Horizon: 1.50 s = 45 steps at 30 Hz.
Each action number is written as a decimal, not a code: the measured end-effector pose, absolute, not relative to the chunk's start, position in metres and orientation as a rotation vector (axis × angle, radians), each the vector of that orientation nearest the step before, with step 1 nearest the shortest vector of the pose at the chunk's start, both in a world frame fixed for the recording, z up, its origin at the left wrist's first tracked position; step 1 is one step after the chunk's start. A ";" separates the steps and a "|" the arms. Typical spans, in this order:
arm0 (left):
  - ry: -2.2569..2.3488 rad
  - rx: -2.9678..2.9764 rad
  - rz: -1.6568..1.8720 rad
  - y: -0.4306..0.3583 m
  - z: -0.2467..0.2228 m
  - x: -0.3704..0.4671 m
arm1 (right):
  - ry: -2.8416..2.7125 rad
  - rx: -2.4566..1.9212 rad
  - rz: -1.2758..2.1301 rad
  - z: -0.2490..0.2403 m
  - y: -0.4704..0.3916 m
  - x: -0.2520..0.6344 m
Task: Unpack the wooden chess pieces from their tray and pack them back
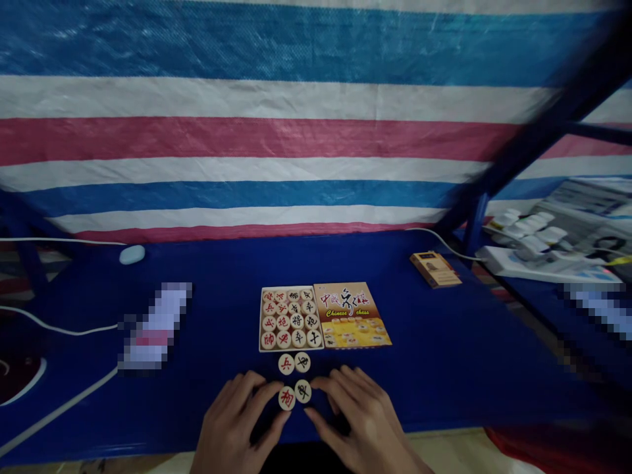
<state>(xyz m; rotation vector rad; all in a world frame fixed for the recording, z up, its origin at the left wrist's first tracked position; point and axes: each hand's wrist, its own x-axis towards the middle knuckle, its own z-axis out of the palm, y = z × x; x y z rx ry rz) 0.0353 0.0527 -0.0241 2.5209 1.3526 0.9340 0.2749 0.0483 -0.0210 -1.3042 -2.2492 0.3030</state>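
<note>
My left hand (pixel 241 415) has its thumb and index finger curled at the edge of a round Chinese chess piece with a red character (pixel 287 397). At its side, a piece with a black character (pixel 303 392) sits between the thumb and index finger of my right hand (pixel 353 411). Just beyond them lie another red piece (pixel 286 364) and another black piece (pixel 303 362), side by side. Behind these is an open box (pixel 260 329) filled with rows of red and black pieces. Its printed "Chinese chess" lid (pixel 352 315) lies against the box's right side.
The table (pixel 222 263) is dark blue. A small brown-and-yellow box (pixel 436 269) lies at the back right. At left are a pixelated phone-like object (pixel 158 329), a pale rounded case (pixel 132 255) and white cables (pixel 64 421). A white power strip (pixel 543 263) is at far right.
</note>
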 end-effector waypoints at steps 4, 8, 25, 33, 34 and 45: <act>1.342 2.487 0.892 0.053 -0.021 0.035 | -2.219 -1.348 0.397 -0.016 0.051 0.277; 1.360 2.475 0.908 0.054 -0.020 0.038 | -2.221 -1.363 0.463 -0.011 0.052 0.276; 1.387 2.511 0.898 0.052 -0.023 0.038 | -2.287 -1.297 0.389 -0.014 0.053 0.275; 1.320 2.551 0.794 0.053 -0.020 0.034 | -2.282 -1.299 0.465 -0.015 0.052 0.277; 1.306 2.554 0.781 0.053 -0.020 0.033 | -2.289 -1.300 0.475 -0.015 0.053 0.277; 1.338 2.496 0.856 0.054 -0.020 0.036 | -2.248 -1.281 0.497 -0.020 0.052 0.276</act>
